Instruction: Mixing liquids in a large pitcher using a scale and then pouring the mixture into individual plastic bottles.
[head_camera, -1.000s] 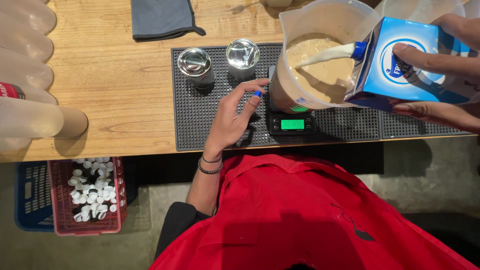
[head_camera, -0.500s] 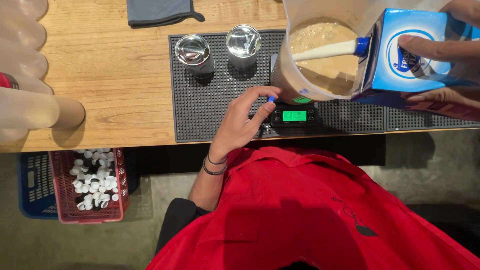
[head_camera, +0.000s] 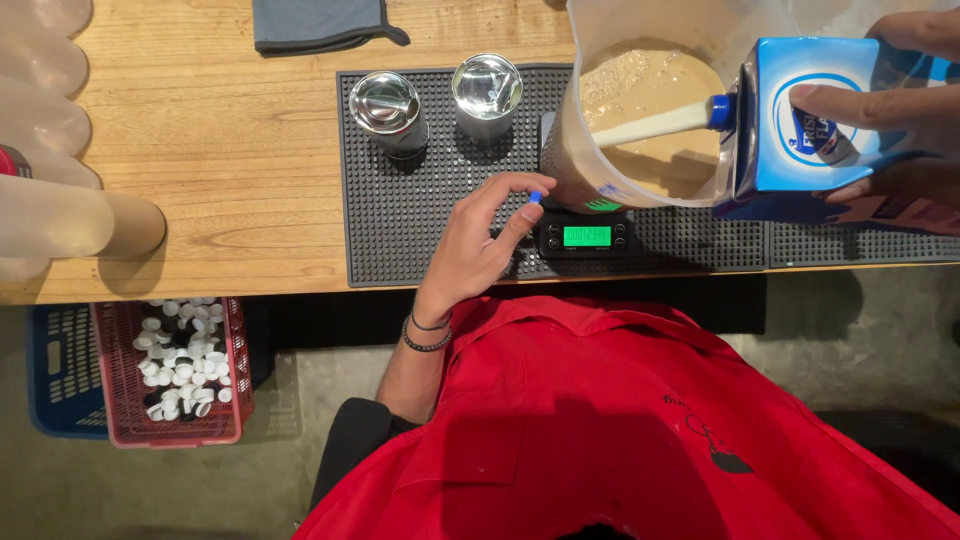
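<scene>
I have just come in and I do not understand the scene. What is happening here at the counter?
A person in a red shirt stands at a wooden counter. The right hand tilts a blue carton, and a white stream runs from it into a large clear pitcher already holding beige liquid. The pitcher stands on a small digital scale with a lit green display, on a black rubber mat. The left hand pinches a small blue cap beside the pitcher. Two metal cups stand on the mat.

Light: warm and bright over the wooden counter (head_camera: 230, 170), dim on the floor below.
Glare: hot spots on two steel cups (head_camera: 487, 88).
Shadows: soft, short.
Focus: sharp centre; upper-left bottles (head_camera: 40, 90) blown out, blurred.
</scene>
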